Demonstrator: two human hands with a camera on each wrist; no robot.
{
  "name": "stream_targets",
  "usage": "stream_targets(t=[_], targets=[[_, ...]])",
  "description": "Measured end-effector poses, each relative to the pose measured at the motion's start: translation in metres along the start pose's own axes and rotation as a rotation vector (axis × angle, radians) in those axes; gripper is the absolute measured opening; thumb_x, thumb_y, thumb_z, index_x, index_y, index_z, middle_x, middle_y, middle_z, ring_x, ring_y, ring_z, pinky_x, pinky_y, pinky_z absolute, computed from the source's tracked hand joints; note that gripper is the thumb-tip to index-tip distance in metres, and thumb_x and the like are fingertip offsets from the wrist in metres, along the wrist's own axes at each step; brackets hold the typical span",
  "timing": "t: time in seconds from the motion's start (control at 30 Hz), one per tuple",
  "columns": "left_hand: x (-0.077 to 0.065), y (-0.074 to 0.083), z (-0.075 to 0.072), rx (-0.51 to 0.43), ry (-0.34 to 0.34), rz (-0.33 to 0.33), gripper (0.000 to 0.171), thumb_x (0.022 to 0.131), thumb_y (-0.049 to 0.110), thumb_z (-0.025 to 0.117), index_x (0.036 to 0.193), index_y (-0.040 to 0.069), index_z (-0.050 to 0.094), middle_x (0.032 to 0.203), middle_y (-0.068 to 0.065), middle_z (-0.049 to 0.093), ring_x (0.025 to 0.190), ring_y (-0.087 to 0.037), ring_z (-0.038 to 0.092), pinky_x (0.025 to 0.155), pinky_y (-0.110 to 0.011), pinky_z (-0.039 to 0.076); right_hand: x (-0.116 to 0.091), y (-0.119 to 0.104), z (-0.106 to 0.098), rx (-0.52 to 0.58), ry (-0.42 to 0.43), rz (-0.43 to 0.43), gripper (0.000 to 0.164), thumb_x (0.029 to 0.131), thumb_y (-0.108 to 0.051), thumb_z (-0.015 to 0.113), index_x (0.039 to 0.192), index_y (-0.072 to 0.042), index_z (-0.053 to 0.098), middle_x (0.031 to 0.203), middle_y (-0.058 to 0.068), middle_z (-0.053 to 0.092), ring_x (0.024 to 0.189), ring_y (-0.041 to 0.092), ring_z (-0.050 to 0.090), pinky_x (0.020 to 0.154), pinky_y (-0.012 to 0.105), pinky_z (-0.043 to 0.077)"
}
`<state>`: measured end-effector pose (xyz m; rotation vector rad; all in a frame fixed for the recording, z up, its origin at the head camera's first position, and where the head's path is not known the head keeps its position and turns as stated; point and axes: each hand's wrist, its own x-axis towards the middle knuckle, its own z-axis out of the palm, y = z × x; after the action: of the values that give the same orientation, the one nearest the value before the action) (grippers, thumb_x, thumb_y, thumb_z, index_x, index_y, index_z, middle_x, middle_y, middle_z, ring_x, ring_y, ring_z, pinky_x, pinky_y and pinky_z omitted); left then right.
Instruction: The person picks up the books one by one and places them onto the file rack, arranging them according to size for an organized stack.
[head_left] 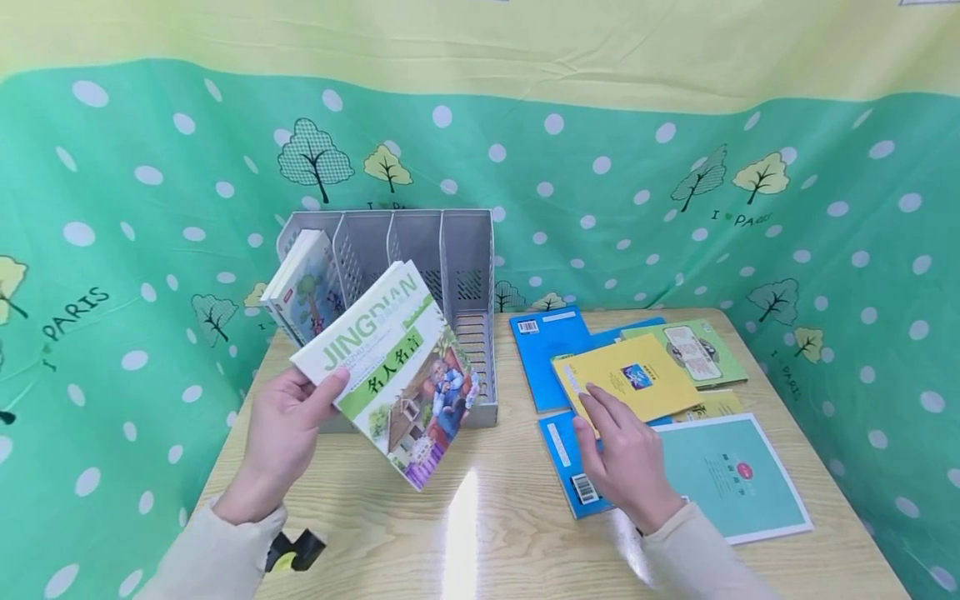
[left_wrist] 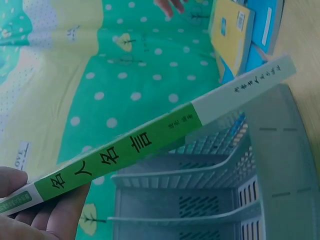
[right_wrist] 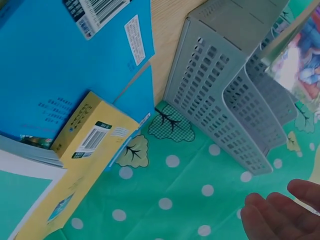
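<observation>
My left hand [head_left: 281, 425] grips a white and green paperback book [head_left: 408, 375] at its left edge, thumb on the cover. The book is tilted in the air in front of the grey file rack [head_left: 491, 350], and its green spine [left_wrist: 120, 150] faces the left wrist view. In the head view my right hand [head_left: 626, 458] overlaps a yellow book [head_left: 637, 379] on the pile. The right wrist view has that hand's relaxed fingers [right_wrist: 275, 215] off to the side of the books, holding nothing.
Books [head_left: 307, 292] stand in the rack's leftmost slot. On the right of the wooden table [head_left: 390, 542], several blue books [head_left: 547, 342], a green book [head_left: 720, 354] and a pale teal book [head_left: 720, 475] overlap. A small black object [head_left: 303, 550] shows beside my left sleeve. Patterned green cloth [head_left: 600, 225] hangs around the table.
</observation>
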<state>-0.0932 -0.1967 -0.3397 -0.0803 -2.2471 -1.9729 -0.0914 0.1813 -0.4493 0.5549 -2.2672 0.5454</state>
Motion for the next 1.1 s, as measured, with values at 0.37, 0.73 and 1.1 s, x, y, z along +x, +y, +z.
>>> stream_targets(t=[0.37,0.73,1.1], targets=[[-0.005,0.006,-0.031,0.157,0.094,0.031,0.038,0.095,0.02,0.061,0.128,0.001,0.058,0.113,0.001,0.069,0.091,-0.007,0.068,0.066,-0.023,0.058,-0.001,0.013,-0.004,-0.054,-0.076,0.065,0.044,0.09,-0.036,0.059,0.118,-0.002,0.064,0.125,0.017,0.061,0.105,0.034,0.064,0.069,0.049,0.058],[-0.005,0.007,-0.051,0.181,0.16,0.044,0.04,0.094,0.018,0.062,0.13,0.002,0.056,0.116,0.002,0.067,0.091,-0.002,0.067,0.07,-0.023,0.057,-0.01,0.033,-0.004,-0.13,-0.144,0.13,0.045,0.087,-0.035,0.064,0.121,-0.004,0.063,0.128,0.015,0.059,0.111,0.033,0.061,0.08,0.052,0.055],[-0.001,0.006,-0.068,0.221,0.253,0.025,0.041,0.093,0.02,0.063,0.131,0.003,0.056,0.118,0.003,0.066,0.091,0.002,0.065,0.072,-0.02,0.054,-0.021,0.056,-0.015,-0.148,-0.309,0.281,0.047,0.091,-0.035,0.063,0.126,-0.004,0.059,0.135,0.017,0.052,0.121,0.037,0.051,0.089,0.057,0.049]])
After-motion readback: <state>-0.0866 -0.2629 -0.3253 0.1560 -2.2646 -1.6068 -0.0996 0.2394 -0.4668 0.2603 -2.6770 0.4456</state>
